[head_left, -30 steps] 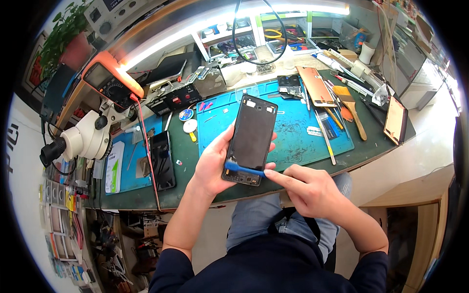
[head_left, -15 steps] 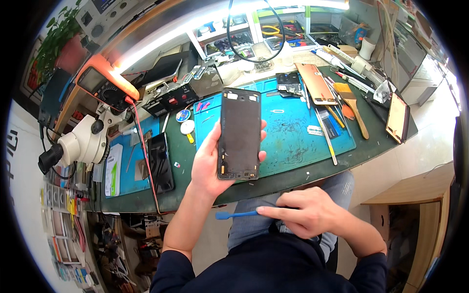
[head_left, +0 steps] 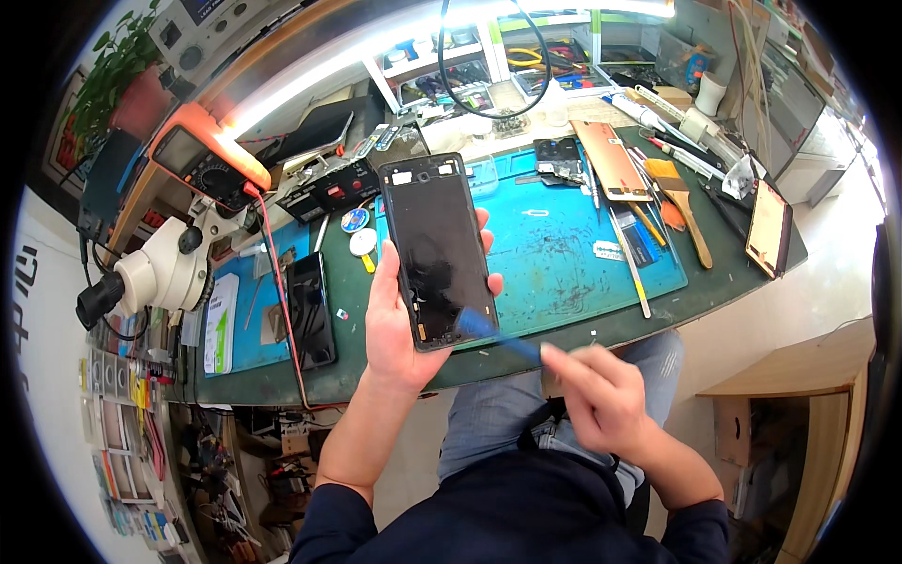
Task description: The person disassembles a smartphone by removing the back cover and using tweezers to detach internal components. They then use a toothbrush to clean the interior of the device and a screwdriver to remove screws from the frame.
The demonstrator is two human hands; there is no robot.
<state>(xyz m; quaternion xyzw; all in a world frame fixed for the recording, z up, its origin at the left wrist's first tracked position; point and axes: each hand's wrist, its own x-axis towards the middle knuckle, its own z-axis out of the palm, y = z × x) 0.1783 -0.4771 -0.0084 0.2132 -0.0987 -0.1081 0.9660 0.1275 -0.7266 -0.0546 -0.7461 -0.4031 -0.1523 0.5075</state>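
Note:
My left hand (head_left: 404, 348) grips an opened black phone frame (head_left: 432, 244) upright, fingers curled round its right edge and thumb on the left. Its dark inner face points up at me, with small light patches at both ends. My right hand (head_left: 592, 385) is closed on a blue plastic brush-like tool (head_left: 515, 340), whose blurred head reaches over the lower part of the phone; whether it touches cannot be told. Behind them lies a blue work mat (head_left: 573, 273). A second black phone (head_left: 313, 310) rests to the left of my left hand.
A microscope (head_left: 150, 268) and orange multimeter (head_left: 211, 160) stand left. A power unit (head_left: 329, 188) sits behind. Copper-coloured phone panels (head_left: 606, 160), a wooden brush (head_left: 693, 226) and several tools lie right. A black cable loop (head_left: 493, 113) hangs at the back, near parts shelves (head_left: 545, 70).
My right hand brought the blue tool off the phone, down below the bench edge, and has raised it back toward the phone's lower end. The phone has shifted left and tilted.

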